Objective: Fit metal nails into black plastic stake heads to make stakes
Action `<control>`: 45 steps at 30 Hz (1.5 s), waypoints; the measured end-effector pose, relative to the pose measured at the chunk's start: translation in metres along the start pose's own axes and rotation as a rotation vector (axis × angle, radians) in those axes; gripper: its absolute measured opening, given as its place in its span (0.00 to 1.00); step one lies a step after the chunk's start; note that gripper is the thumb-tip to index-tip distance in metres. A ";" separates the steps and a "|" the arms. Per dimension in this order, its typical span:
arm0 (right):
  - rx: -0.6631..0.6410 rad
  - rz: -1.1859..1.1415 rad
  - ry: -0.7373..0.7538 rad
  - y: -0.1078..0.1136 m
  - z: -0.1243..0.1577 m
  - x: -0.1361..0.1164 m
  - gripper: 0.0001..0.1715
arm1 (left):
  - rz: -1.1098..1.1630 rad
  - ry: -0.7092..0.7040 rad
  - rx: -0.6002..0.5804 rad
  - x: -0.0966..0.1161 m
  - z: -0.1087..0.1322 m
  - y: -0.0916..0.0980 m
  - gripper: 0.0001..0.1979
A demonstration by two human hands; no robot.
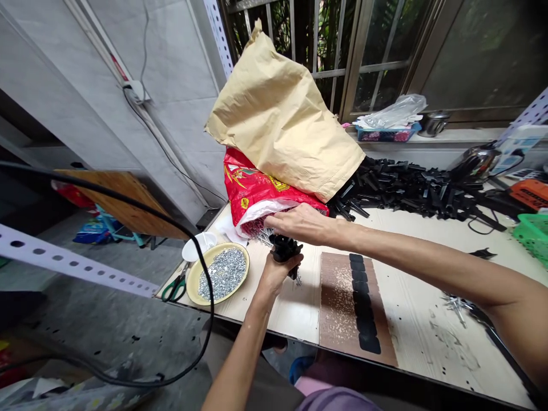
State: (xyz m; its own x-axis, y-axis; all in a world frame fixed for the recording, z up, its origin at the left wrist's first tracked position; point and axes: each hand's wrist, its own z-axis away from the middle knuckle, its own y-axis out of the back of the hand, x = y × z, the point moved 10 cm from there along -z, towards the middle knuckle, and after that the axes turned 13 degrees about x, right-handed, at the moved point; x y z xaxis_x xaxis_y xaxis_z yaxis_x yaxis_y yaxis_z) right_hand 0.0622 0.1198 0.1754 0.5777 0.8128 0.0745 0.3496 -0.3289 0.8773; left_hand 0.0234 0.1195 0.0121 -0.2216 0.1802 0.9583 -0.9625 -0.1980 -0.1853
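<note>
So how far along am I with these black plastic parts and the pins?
No finished stack shows clearly. In hand: the left hand grips a black plastic part while the right hand reaches into the red bag of metal pins. Left: a big pile of black parts at the back, so probably plenty remains.

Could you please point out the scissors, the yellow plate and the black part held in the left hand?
scissors [173, 290]: head view, on the green handles.
yellow plate [192, 279]: head view, on its bare left rim.
black part [285, 249]: head view, on its top, above the left hand [276, 273].
</note>
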 end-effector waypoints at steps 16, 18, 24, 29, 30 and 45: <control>0.581 -0.220 -0.291 0.015 0.034 0.077 0.17 | 0.019 -0.104 0.094 0.016 0.000 0.023 0.19; 0.487 -0.259 -0.580 -0.021 0.058 0.114 0.13 | 0.016 -0.162 0.156 0.024 0.000 0.034 0.19; 0.166 -0.336 -0.975 -0.132 0.101 0.138 0.07 | -0.024 -0.247 0.198 0.034 0.002 0.038 0.21; 0.110 -0.448 -1.153 -0.163 0.102 0.141 0.09 | 0.029 -0.200 0.228 0.036 -0.003 0.041 0.20; 0.092 -0.488 -1.195 -0.165 0.104 0.143 0.11 | 0.059 -0.161 0.250 0.033 -0.005 0.044 0.19; -0.068 -1.878 -1.385 -0.120 0.113 0.050 0.24 | 0.051 -0.068 0.216 0.012 -0.019 0.039 0.16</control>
State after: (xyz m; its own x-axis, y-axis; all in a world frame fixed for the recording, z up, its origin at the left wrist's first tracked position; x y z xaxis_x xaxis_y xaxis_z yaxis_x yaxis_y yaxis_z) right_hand 0.1323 0.1452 0.0208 -0.2464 -0.6043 -0.7577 0.8989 0.1498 -0.4118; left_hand -0.0194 0.1327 0.0117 -0.2511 0.1003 0.9627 -0.8929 -0.4080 -0.1904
